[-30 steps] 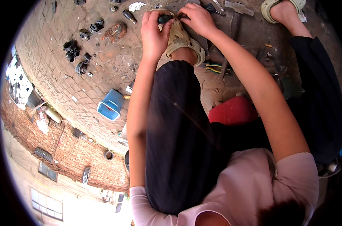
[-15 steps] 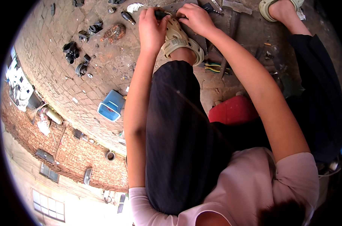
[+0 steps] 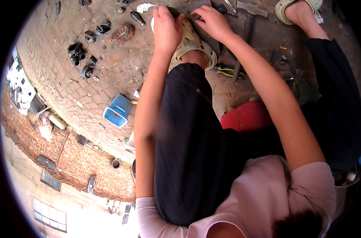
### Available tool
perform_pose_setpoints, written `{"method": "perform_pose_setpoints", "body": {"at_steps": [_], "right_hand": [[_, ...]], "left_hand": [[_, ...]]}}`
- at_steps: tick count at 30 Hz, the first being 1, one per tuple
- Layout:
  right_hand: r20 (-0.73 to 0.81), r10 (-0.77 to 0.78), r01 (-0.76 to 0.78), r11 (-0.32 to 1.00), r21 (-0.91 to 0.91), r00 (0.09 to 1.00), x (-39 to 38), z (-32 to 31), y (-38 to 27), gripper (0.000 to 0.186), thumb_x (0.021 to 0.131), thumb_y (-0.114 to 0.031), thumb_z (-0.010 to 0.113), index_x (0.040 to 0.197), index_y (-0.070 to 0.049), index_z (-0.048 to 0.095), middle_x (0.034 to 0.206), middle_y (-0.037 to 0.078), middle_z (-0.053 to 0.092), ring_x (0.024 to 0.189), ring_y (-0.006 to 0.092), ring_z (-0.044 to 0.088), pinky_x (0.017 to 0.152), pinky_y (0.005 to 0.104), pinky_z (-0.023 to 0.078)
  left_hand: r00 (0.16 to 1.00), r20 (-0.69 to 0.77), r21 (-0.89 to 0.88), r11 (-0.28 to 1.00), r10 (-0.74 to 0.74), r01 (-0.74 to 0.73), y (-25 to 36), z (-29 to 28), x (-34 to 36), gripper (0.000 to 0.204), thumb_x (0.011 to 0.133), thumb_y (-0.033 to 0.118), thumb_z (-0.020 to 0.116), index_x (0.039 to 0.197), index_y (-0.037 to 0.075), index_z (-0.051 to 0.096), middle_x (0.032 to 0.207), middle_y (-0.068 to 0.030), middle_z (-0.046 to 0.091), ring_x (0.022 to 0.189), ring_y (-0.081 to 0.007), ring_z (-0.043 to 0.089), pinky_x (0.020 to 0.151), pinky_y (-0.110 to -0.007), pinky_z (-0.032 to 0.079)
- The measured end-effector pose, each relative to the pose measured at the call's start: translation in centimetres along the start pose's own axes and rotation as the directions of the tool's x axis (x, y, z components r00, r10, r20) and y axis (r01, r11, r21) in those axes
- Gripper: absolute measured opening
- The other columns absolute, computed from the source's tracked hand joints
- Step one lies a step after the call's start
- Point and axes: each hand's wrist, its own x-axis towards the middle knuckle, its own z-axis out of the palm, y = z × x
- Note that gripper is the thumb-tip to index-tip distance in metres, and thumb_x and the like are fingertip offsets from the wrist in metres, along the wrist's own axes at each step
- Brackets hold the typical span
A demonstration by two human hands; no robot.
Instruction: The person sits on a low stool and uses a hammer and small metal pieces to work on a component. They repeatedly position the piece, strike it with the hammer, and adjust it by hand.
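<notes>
Beyond my left knee, my left hand [image 3: 167, 31] is closed around a dark piece [image 3: 173, 12], mostly hidden by the fingers, so its kind does not show. That hand is over the front of the tan clog [image 3: 193, 43] on my left foot. To the right of the clog's toe is my right hand [image 3: 214, 23], its fingers loosely bent, with a gap between thumb and forefinger. Nothing shows in it. Pliers with yellow and green handles [image 3: 228, 71] lie on the ground below my right wrist.
Several black parts [image 3: 76, 53] and a dark cylindrical piece [image 3: 137, 18] lie on the brick ground to the left. A blue plastic bin [image 3: 117, 110] stands beside my left forearm. Something red [image 3: 247, 116] is between my legs. A metal bar [image 3: 248, 29] lies to the right.
My right hand has drawn slightly to the right, away from the clog, and its fingers have parted. My left hand has shifted a little right and turned, hiding more of the dark piece.
</notes>
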Motion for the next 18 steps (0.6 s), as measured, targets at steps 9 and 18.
{"method": "perform_pose_setpoints", "body": {"at_steps": [9,18], "right_hand": [[-0.102,-0.042,0.031,0.994,-0.104,0.994,-0.9,0.5,0.0,0.029,0.08,-0.009,0.069,0.109,-0.011,0.064,0.099,0.007,0.061,0.096,0.0296,0.06,0.08,0.0397,0.051],[-0.149,-0.055,0.024,0.978,-0.206,0.987,-0.6,1.2,-1.3,0.028,0.079,-0.017,0.072,0.106,-0.02,0.068,0.096,-0.001,0.062,0.098,0.0217,0.06,0.076,0.0368,0.052]], "left_hand": [[0.998,0.037,-0.079,0.996,-0.05,0.052,0.1,0.3,-0.5,0.034,0.083,0.012,0.072,0.099,-0.003,0.046,0.099,-0.0263,0.055,0.089,-0.0465,0.057,0.077,-0.048,0.048],[0.997,0.067,-0.162,0.986,0.039,-0.028,-0.9,-0.3,-0.7,0.029,0.084,0.009,0.07,0.097,-0.003,0.047,0.095,-0.0255,0.057,0.087,-0.0448,0.055,0.078,-0.047,0.047]]}}
